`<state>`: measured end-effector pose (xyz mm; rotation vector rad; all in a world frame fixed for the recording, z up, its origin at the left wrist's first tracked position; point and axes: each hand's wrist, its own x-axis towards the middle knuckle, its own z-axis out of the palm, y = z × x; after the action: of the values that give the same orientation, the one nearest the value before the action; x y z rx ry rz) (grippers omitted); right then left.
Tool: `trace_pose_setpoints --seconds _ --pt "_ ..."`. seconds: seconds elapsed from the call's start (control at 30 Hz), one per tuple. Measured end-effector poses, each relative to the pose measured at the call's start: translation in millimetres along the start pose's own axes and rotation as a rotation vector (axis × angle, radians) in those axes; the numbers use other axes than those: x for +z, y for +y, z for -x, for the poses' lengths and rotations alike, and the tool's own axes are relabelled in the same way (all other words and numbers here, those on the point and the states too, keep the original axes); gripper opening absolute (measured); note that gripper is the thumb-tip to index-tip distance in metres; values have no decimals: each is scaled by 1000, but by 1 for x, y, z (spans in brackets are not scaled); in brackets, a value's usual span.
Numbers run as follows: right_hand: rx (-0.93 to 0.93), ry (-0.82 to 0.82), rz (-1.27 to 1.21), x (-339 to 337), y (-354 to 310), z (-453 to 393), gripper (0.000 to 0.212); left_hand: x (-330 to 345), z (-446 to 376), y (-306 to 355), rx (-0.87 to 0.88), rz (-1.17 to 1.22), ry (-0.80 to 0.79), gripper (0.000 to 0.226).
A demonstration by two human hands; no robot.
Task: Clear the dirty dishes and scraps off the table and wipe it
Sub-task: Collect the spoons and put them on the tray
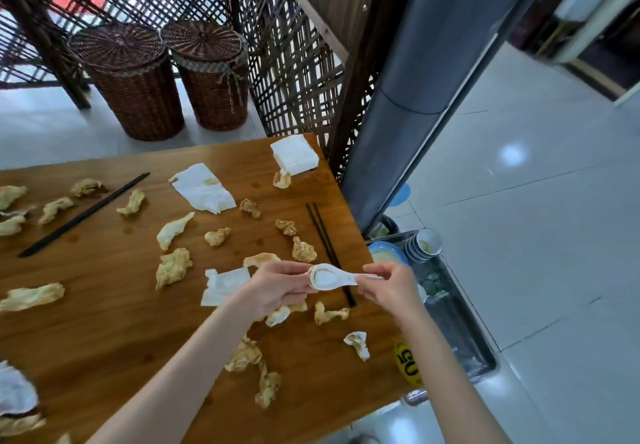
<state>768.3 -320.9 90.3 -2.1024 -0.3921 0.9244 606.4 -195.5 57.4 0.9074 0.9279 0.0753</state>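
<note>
Holding a white ceramic soup spoon point(332, 278) level above the right edge of the wooden table point(104, 305), both hands have their fingers curled onto it: the left hand point(277, 288) cups the glossy oval bowl end from below, and the right hand point(391, 286) pinches the short, flat handle. The tabletop is smooth, warm brown wood with visible grain, scattered with crumpled, yellow-stained napkin wads point(173, 267) of twisted, wrinkled paper and a few flatter white napkins point(202, 189). A neat square stack of clean white napkins point(294, 154) sits at the far right corner. Two pairs of slim dark chopsticks lie on the wood, one pair point(329, 253) just beyond the spoon, the other point(86, 213) angled at the far left. Beside the table's right edge stands a metal cart point(460, 333) carrying a stack of small white bowls point(424, 244) and a blue-rimmed plate point(386, 255). Two round, lidded, brown wicker baskets point(138, 80) stand on the pale tiled floor behind the table.
</note>
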Motion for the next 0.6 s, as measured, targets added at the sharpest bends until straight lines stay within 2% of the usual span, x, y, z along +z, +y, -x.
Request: trace_pose_setpoints --seconds 0.17,0.43,0.6 --pt "34 -32 -56 -54 32 -15 17 61 -9 -14 -4 0 1 18" --pt "69 -149 -100 -144 80 -46 9 164 -33 -47 5 21 122 13" --pt "131 -156 -139 -177 104 -59 12 207 -51 -58 -20 39 167 11"
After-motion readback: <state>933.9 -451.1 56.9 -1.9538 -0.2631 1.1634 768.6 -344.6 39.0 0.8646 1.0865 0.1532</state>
